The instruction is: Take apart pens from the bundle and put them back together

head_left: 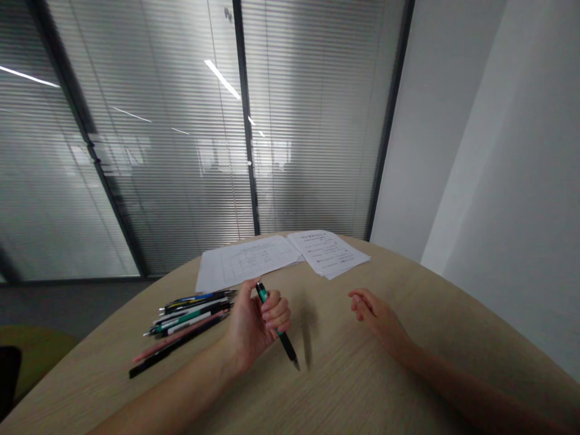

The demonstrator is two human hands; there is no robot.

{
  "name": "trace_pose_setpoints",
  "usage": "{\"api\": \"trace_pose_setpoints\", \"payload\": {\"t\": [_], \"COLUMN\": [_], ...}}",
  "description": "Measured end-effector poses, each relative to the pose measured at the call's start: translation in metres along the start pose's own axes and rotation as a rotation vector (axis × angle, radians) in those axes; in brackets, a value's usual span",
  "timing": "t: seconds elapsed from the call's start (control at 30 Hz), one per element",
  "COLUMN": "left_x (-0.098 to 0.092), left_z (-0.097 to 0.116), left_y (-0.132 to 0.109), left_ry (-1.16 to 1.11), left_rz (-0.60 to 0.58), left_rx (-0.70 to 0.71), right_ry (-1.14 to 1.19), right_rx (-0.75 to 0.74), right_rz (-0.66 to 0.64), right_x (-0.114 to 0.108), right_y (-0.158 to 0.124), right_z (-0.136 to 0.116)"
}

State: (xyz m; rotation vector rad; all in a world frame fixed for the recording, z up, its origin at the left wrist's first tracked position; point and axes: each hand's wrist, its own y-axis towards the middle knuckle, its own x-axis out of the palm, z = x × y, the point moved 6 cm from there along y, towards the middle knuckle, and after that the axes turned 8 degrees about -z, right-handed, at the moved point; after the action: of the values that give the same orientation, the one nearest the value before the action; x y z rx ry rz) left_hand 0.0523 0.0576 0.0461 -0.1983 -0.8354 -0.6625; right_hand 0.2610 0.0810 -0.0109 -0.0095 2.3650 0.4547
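Note:
My left hand is shut on a black and green mechanical pencil, which slants down across the fingers with its metal tip near the tabletop. Just left of that hand lies a bundle of several pens, black, green, white and pink among them. My right hand rests on the light wood table, loosely curled and holding nothing. Two sets of printed papers lie beyond my hands, out of reach of neither touching them.
The round table's far edge curves close behind the papers. Behind it stands a glass partition with slatted blinds, and a white wall runs along the right. An olive chair sits beyond the table's left edge.

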Motion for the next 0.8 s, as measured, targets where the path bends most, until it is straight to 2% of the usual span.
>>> {"api": "trace_pose_setpoints", "payload": {"t": [0.27,0.47,0.8], "left_x": [-0.008,-0.010,-0.015], "left_z": [0.006,0.012,0.013], "left_y": [0.000,0.003,0.005], "left_ry": [-0.083,-0.101,-0.077], "left_rz": [0.078,0.058,0.072], "left_rx": [0.091,0.096,0.124], "right_ry": [-0.182,-0.275,-0.300], "right_rx": [-0.094,-0.158,-0.231], "right_rz": [-0.084,-0.121,-0.145], "right_x": [0.007,0.010,0.013], "right_y": [-0.005,-0.008,-0.010], "right_z": [-0.010,-0.019,-0.024]}}
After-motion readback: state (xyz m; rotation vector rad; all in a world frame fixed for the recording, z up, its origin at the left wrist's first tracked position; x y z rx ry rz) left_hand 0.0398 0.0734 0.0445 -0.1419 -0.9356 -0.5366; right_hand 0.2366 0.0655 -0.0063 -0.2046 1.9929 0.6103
